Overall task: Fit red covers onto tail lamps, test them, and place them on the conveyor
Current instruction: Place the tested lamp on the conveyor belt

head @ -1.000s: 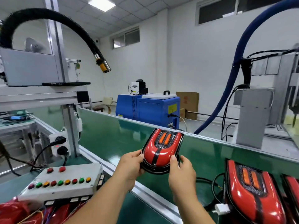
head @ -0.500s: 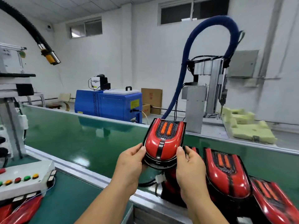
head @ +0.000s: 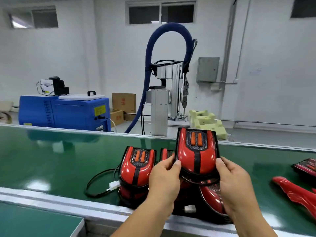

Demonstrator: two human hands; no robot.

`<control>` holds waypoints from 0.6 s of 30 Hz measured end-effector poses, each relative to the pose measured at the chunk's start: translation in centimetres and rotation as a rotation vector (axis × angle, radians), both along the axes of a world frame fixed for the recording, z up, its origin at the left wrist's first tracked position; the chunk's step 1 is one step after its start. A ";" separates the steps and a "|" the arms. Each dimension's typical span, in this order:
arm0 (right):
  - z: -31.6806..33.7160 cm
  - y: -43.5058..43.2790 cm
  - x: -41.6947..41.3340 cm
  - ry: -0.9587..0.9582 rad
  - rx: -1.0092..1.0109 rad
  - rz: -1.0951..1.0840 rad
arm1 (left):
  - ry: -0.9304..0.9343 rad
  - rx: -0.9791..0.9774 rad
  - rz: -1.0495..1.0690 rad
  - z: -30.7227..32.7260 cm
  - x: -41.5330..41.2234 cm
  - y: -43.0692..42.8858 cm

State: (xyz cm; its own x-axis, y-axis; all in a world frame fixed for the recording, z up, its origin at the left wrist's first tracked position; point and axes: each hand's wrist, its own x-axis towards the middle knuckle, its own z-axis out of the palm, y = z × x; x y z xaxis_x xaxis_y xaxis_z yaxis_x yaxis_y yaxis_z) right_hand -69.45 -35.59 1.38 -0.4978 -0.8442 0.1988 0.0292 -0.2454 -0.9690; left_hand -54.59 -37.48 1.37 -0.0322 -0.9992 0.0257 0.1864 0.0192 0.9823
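Note:
I hold a red-covered tail lamp (head: 196, 153) with two orange strips above the green conveyor belt (head: 51, 159). My left hand (head: 165, 178) grips its lower left edge and my right hand (head: 234, 180) grips its lower right edge. Below and to the left, another finished tail lamp (head: 136, 166) lies on the belt with a black cable and white plug (head: 113, 185). More lamps lie under my hands, partly hidden; one red lamp (head: 212, 197) shows between my wrists.
A loose red cover (head: 294, 192) and another lamp (head: 306, 166) lie on the belt at right. Behind the belt stand a blue machine (head: 65, 112), a blue hose (head: 148, 65) on a metal stand, and yellow foam blocks (head: 206, 120). A green bench (head: 34, 221) lies at lower left.
My view has swung right along the belt. Both hands carried the lamp rightward, over a cluster of lamps lying on the conveyor; the button box at left has left the view.

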 end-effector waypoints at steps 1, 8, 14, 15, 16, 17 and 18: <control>-0.1 0.3 -1.0 -0.016 0.000 -0.010 | -0.028 -0.004 -0.003 -0.2 -1.1 0.3; -2.3 0.5 -6.0 -0.007 0.010 -0.049 | -0.349 -0.043 0.060 -0.8 -5.8 2.0; -4.8 -0.2 -7.7 -0.021 0.078 -0.079 | -0.581 -0.091 0.066 -1.7 -7.1 2.3; -5.2 -0.3 -7.7 -0.017 0.093 -0.068 | -0.596 -0.099 0.066 -1.9 -7.1 2.4; -5.5 -0.4 -7.7 -0.018 0.108 -0.055 | -0.599 -0.112 0.069 -2.1 -7.1 2.4; -5.8 -0.5 -7.8 -0.028 0.119 -0.045 | -0.596 -0.131 0.070 -2.3 -7.0 2.4; -6.0 -0.6 -7.8 -0.045 0.126 -0.038 | -0.597 -0.150 0.069 -2.4 -6.9 2.3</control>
State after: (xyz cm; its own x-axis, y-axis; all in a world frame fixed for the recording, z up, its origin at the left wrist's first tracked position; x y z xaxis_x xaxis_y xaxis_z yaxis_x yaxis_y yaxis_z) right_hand -77.23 -36.23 -4.63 -0.5361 -0.8413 0.0696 0.0661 -0.1241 -0.9901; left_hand -61.54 -35.15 -1.03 -0.0197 -0.9864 0.1632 -0.4012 0.1573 0.9024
